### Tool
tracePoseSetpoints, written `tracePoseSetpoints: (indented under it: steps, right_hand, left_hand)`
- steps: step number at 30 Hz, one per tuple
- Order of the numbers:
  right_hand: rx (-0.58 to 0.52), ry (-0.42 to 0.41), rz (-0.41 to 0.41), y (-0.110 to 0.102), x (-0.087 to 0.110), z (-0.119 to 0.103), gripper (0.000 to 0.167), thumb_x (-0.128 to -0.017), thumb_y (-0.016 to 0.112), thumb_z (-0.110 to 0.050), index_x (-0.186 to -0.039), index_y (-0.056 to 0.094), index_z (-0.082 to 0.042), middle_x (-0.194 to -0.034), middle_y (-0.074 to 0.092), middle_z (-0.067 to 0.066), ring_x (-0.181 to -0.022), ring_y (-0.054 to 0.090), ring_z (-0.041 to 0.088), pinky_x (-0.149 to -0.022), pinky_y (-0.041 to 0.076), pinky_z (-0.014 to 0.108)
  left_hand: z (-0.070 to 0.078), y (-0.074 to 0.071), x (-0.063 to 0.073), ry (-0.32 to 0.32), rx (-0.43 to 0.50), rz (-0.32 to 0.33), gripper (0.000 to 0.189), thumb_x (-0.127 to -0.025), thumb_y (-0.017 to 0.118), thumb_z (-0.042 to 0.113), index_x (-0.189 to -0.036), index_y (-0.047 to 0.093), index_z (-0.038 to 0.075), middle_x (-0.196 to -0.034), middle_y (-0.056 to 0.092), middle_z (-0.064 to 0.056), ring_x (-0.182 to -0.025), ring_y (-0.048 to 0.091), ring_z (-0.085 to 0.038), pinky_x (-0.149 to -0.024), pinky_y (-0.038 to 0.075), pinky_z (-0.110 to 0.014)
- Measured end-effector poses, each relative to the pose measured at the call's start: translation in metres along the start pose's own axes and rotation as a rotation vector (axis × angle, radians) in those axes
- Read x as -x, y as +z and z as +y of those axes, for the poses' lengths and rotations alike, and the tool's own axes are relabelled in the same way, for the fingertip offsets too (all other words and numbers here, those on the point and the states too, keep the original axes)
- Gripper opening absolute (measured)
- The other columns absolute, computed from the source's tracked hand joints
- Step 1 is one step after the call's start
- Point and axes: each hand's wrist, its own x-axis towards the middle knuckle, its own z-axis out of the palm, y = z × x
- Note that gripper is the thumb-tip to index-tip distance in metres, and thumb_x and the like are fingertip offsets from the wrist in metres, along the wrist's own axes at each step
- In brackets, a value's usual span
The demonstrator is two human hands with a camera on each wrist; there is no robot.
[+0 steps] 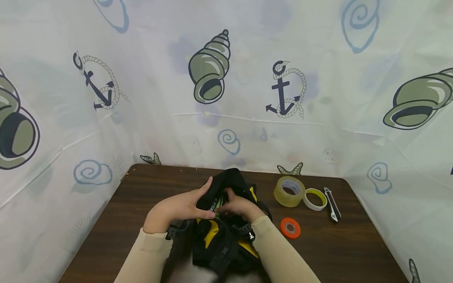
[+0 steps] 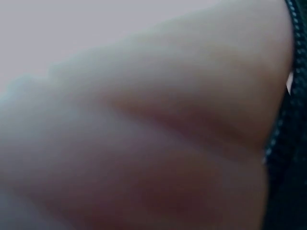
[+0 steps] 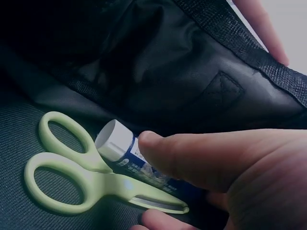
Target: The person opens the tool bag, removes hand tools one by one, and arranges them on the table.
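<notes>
A black bag with yellow patches [image 1: 211, 234] lies on the table with its mouth open. My left hand [image 1: 177, 206] spreads across the opening, thumb and finger apart and touching the bag. Into the mouth reaches my right hand [image 1: 242, 207]. In the right wrist view, light green scissors [image 3: 103, 182] and a blue glue stick with a white cap [image 3: 115, 141] lie side by side on dark fabric. The right thumb [image 3: 192, 155] lies over the glue stick, with fingertips below the scissors' blade; how firmly they grip is unclear. Blurred skin fills most of the left wrist view.
Right of the bag lie a wide roll of clear tape [image 1: 289, 191], a white-and-yellow tape roll [image 1: 315, 199], a small orange tape roll [image 1: 290, 228] and a utility knife [image 1: 332, 204]. A patterned sheet [image 1: 247, 129] stands behind and beside the brown table [image 1: 152, 181].
</notes>
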Motion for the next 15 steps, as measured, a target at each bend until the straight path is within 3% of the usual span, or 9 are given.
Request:
tracePoseSetpoints:
  steps: [8, 12, 15]
  right_hand:
    - [0.017, 0.011, 0.015, 0.0012, -0.0004, 0.0003, 0.097, -0.097, 0.084, -0.024, -0.172, 0.023, -0.010, -0.148, 0.056, 0.022, -0.104, 0.065, 0.030, -0.100, 0.054, 0.050]
    - [0.022, 0.007, 0.022, 0.0032, -0.0014, -0.0003, 0.102, -0.097, 0.084, -0.024, -0.174, 0.019, -0.009, -0.162, 0.048, 0.024, -0.115, 0.067, 0.034, -0.111, 0.053, 0.058]
    - [0.039, 0.005, 0.041, 0.0044, -0.0015, 0.0002, 0.099, -0.096, 0.085, -0.024, -0.172, 0.024, -0.006, -0.161, 0.049, 0.025, -0.118, 0.067, 0.035, -0.113, 0.053, 0.059]
  left_hand:
    - [0.0000, -0.0002, -0.0021, -0.029, 0.029, -0.013, 0.116, -0.096, 0.078, 0.061, -0.171, -0.010, 0.050, -0.184, 0.012, -0.007, -0.165, 0.033, -0.037, -0.128, 0.037, -0.064]
    - [0.0006, 0.0001, -0.0018, -0.023, 0.031, -0.018, 0.117, -0.095, 0.077, 0.064, -0.171, -0.011, 0.049, -0.184, 0.011, -0.008, -0.165, 0.033, -0.038, -0.128, 0.036, -0.065]
    - [0.0004, 0.0006, -0.0021, -0.017, 0.039, -0.022, 0.118, -0.095, 0.077, 0.064, -0.171, -0.011, 0.049, -0.184, 0.010, -0.008, -0.166, 0.031, -0.038, -0.128, 0.035, -0.066]
